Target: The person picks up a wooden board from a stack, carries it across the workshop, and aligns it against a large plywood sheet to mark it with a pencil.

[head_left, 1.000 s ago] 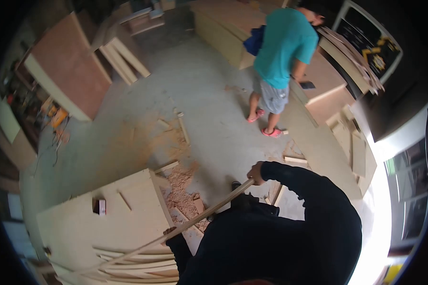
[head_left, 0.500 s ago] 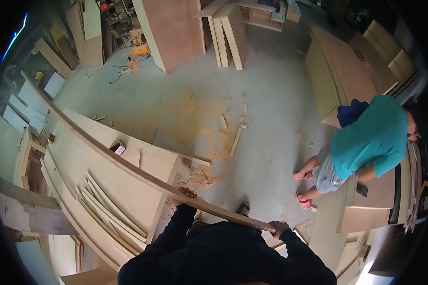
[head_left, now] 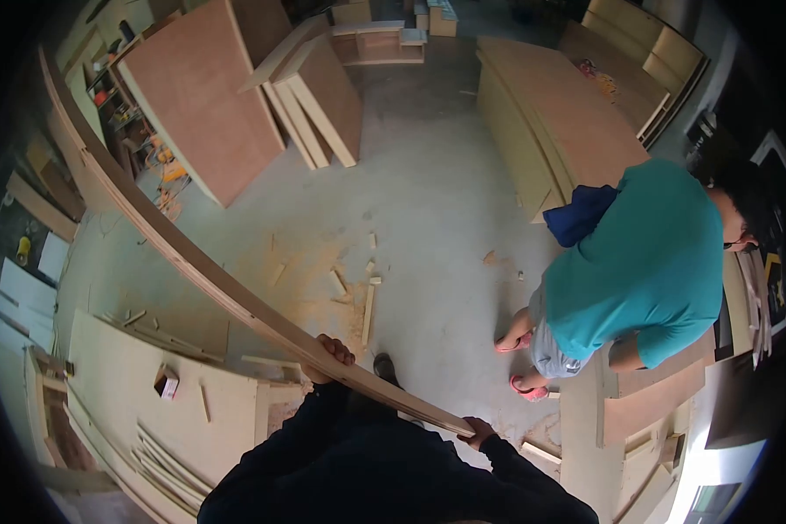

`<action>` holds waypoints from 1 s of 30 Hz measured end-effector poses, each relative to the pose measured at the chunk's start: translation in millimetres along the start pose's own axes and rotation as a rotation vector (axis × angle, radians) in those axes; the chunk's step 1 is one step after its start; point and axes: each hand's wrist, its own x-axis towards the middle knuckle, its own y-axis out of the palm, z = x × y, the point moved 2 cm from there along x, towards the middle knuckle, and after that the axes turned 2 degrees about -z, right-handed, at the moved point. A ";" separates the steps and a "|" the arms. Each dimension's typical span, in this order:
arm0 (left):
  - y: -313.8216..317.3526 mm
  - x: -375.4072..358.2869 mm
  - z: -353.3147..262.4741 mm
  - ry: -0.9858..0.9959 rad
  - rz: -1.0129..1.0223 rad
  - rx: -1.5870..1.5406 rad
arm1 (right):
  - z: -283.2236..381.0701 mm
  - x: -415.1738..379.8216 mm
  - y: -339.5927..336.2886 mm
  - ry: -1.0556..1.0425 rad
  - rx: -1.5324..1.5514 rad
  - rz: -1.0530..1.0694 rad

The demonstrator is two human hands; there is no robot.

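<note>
Both hands grip one long wooden strip [head_left: 192, 262], a thin plank that runs from the person's waist up and away to the left, bending with the lens toward the top-left edge of the view. The left hand [head_left: 327, 356] is wrapped over the strip partway along, fingers curled across its upper face; the right hand [head_left: 479, 430] closes round its near end, just beside the person's dark sleeve. Below and left of the left hand lies a pale plywood sheet [head_left: 148, 410] on the floor, with a small box [head_left: 166, 382] sitting on it whose label is too small to read, and a stack of curved slats [head_left: 170, 463] further down toward the edge. Just beyond the left hand, sawdust [head_left: 310, 279] and short offcuts [head_left: 368, 306] are scattered over the concrete floor [head_left: 428, 218]. Well to the right of the right hand stands another person in a teal shirt [head_left: 646, 262] and pink sandals, bent over a board [head_left: 655, 402]. Far ahead of both hands, brown panels [head_left: 205, 105] lean upright and a long cabinet carcass [head_left: 550, 113] lies on its side. No readable writing shows anywhere.
</note>
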 end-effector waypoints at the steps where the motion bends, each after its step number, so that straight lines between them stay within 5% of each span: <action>1: -3.6 24.4 10.7 -0.021 0.010 -0.004 | 0.0 10.3 -5.6 0.025 0.026 -0.025; 4: -19.8 108.2 45.5 -0.102 0.047 0.012 | -1.5 49.2 -24.8 0.101 0.072 -0.079; 6: -28.9 164.0 76.0 -0.214 -0.013 -0.284 | 4.9 69.6 -45.4 0.072 0.083 -0.208; 9: -21.7 253.8 113.4 -0.360 -0.258 -0.019 | 7.0 93.3 -77.5 0.431 0.134 -0.213; 12: 22.4 333.4 130.4 -0.403 -0.495 0.253 | 13.7 101.2 -96.6 0.537 0.235 -0.348; 18: 30.9 480.3 182.7 -0.614 -0.476 0.428 | 65.6 166.5 -147.7 0.609 0.266 -0.545; 24: 4.5 639.1 246.8 -0.590 -0.503 0.728 | -29.5 298.4 -139.5 0.743 0.286 -0.573; 30: 4.2 794.2 284.8 -0.652 -0.396 0.873 | -23.2 435.1 -290.1 0.706 0.196 -0.629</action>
